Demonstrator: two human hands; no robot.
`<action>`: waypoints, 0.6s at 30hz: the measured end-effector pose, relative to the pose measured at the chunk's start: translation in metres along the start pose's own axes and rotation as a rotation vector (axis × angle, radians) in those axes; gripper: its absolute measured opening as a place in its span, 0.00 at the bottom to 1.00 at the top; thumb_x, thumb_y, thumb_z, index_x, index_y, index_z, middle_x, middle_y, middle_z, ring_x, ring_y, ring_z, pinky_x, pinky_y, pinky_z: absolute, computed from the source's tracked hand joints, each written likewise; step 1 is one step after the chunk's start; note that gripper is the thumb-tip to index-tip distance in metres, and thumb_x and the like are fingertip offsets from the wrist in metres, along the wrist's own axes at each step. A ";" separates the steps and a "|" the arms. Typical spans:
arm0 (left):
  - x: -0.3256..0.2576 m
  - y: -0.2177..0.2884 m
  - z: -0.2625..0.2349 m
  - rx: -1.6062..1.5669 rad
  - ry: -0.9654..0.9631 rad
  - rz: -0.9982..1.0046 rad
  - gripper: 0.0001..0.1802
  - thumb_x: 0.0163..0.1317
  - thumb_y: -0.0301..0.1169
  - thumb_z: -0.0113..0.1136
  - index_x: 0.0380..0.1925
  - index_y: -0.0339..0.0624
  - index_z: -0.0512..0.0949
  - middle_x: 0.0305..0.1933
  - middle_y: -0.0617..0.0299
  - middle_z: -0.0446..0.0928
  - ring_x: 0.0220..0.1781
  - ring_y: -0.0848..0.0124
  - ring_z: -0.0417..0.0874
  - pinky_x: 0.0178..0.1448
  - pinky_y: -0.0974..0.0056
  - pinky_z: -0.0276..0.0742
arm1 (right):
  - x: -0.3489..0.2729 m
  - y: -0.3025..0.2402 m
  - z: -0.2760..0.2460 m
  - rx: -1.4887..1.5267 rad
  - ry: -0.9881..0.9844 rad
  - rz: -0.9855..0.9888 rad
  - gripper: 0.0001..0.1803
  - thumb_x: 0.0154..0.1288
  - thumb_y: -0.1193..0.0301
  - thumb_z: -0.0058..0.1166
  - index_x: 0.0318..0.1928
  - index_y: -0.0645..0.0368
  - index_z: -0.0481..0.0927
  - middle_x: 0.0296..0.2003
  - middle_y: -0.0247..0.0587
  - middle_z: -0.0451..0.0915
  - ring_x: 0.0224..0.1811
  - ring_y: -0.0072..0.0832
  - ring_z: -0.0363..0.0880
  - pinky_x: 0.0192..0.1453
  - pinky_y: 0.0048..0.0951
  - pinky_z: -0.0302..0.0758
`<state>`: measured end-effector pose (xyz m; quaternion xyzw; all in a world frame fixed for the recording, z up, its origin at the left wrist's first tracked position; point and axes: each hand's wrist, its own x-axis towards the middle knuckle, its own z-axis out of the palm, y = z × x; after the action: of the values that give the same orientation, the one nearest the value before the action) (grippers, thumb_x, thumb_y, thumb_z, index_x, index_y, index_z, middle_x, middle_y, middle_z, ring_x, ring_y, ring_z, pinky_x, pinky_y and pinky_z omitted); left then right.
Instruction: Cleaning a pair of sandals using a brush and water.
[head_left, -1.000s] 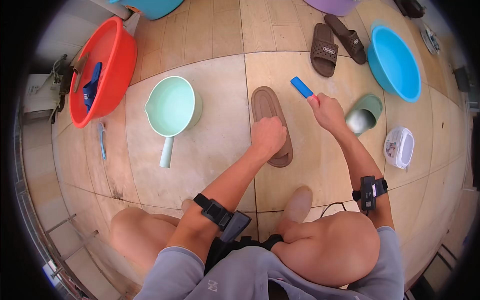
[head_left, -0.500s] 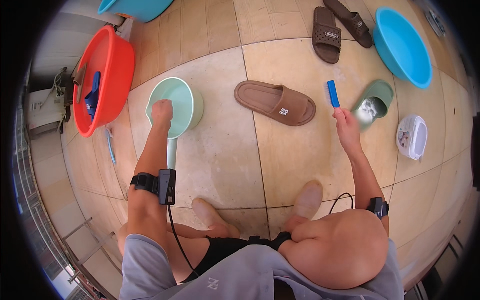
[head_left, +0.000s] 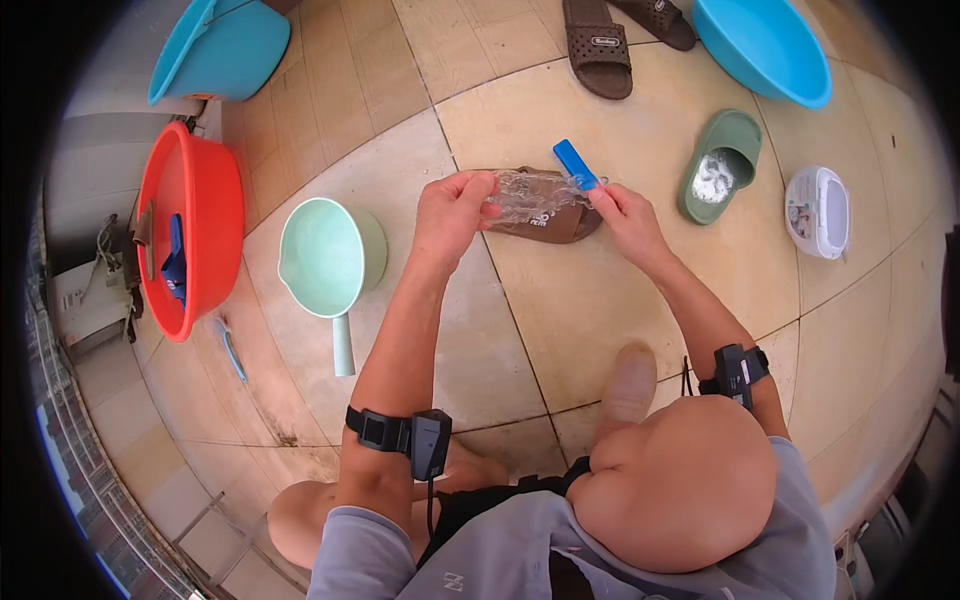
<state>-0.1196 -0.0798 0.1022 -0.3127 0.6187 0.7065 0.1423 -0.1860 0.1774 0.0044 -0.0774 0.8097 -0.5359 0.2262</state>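
Note:
A brown slipper (head_left: 545, 222) lies on the floor in front of me, its toe to the right. My left hand (head_left: 455, 212) is above its heel end, fingers loosely curled and parted. Clear water (head_left: 525, 195) splashes between my hands over the slipper, hiding part of it. Beyond the slipper's strap, my right hand (head_left: 628, 222) grips a blue scrub brush (head_left: 573, 162) with its end pointing up and left. A green slipper (head_left: 708, 205) with white powder on it sits to the right. The pale green dipper (head_left: 325, 255) stands at left, apart from my hand.
At left stand a red basin (head_left: 222, 235) with dark blue and brown items inside, and a blue tub (head_left: 250, 55). Another blue basin (head_left: 770, 50) and dark brown slippers (head_left: 600, 55) are at the back. A white container (head_left: 818, 212) stands at right; a light-blue-handled brush (head_left: 231, 352) lies left.
My left hand has come out of the dipper and across to the brown slipper, with water spraying from it. My right hand has brought the brush leftward to the slipper from beside the green one.

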 end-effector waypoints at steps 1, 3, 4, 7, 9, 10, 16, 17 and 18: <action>0.001 -0.004 0.007 0.315 0.110 0.073 0.20 0.67 0.43 0.59 0.43 0.35 0.83 0.49 0.53 0.83 0.44 0.59 0.86 0.46 0.62 0.80 | -0.001 -0.002 0.000 -0.010 0.011 0.007 0.22 0.72 0.56 0.52 0.36 0.65 0.79 0.22 0.35 0.71 0.27 0.23 0.66 0.32 0.30 0.67; 0.010 -0.025 0.014 0.627 0.214 0.156 0.20 0.64 0.44 0.63 0.40 0.36 0.85 0.49 0.53 0.83 0.45 0.56 0.85 0.48 0.61 0.79 | 0.002 -0.002 0.001 -0.009 0.050 0.006 0.21 0.72 0.57 0.51 0.36 0.65 0.80 0.24 0.43 0.76 0.27 0.33 0.73 0.34 0.35 0.70; 0.016 -0.046 0.012 0.805 0.222 0.321 0.20 0.61 0.43 0.65 0.43 0.37 0.84 0.53 0.51 0.81 0.50 0.53 0.82 0.52 0.57 0.77 | -0.001 -0.002 -0.004 -0.016 0.056 0.005 0.21 0.72 0.57 0.51 0.36 0.65 0.80 0.24 0.43 0.76 0.27 0.33 0.73 0.34 0.35 0.70; 0.025 -0.054 0.025 1.015 0.208 0.428 0.22 0.56 0.43 0.68 0.44 0.38 0.84 0.60 0.49 0.77 0.59 0.50 0.75 0.59 0.52 0.72 | -0.016 0.006 -0.035 -0.320 0.053 0.049 0.20 0.69 0.57 0.51 0.38 0.64 0.81 0.28 0.52 0.81 0.32 0.46 0.80 0.38 0.42 0.73; 0.028 -0.044 0.034 1.057 0.181 0.362 0.23 0.54 0.44 0.71 0.43 0.38 0.84 0.63 0.49 0.74 0.63 0.48 0.71 0.62 0.50 0.70 | -0.028 -0.005 -0.058 -0.681 -0.142 0.048 0.19 0.66 0.56 0.54 0.40 0.62 0.82 0.31 0.55 0.82 0.38 0.50 0.81 0.43 0.45 0.76; 0.024 -0.040 0.045 1.152 0.231 0.435 0.22 0.53 0.44 0.71 0.42 0.38 0.84 0.65 0.50 0.73 0.63 0.49 0.70 0.63 0.48 0.69 | -0.033 -0.017 -0.071 -0.688 -0.152 0.072 0.19 0.66 0.56 0.54 0.40 0.62 0.82 0.31 0.55 0.82 0.38 0.50 0.81 0.43 0.45 0.76; 0.038 -0.038 0.046 1.401 0.235 0.576 0.20 0.52 0.46 0.71 0.32 0.39 0.84 0.58 0.52 0.76 0.60 0.53 0.73 0.55 0.46 0.73 | 0.048 -0.030 -0.044 -0.713 -0.348 -0.173 0.19 0.59 0.55 0.60 0.29 0.61 0.83 0.29 0.49 0.84 0.35 0.46 0.83 0.42 0.43 0.78; 0.038 -0.036 0.047 1.406 0.210 0.504 0.19 0.53 0.46 0.70 0.32 0.39 0.84 0.56 0.52 0.77 0.61 0.53 0.73 0.53 0.47 0.73 | 0.050 -0.029 -0.045 -0.710 -0.297 -0.181 0.19 0.58 0.55 0.61 0.27 0.61 0.83 0.28 0.49 0.84 0.34 0.45 0.83 0.41 0.42 0.77; 0.040 -0.036 0.054 1.405 0.207 0.508 0.19 0.53 0.46 0.70 0.32 0.39 0.84 0.56 0.52 0.77 0.61 0.53 0.73 0.53 0.47 0.73 | 0.046 -0.021 -0.054 -0.712 -0.294 -0.178 0.19 0.58 0.55 0.61 0.27 0.61 0.83 0.28 0.49 0.84 0.34 0.45 0.83 0.41 0.42 0.77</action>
<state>-0.1432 -0.0285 0.0513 -0.0609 0.9870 0.1239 0.0820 -0.2531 0.1965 0.0281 -0.2969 0.8941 -0.2221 0.2511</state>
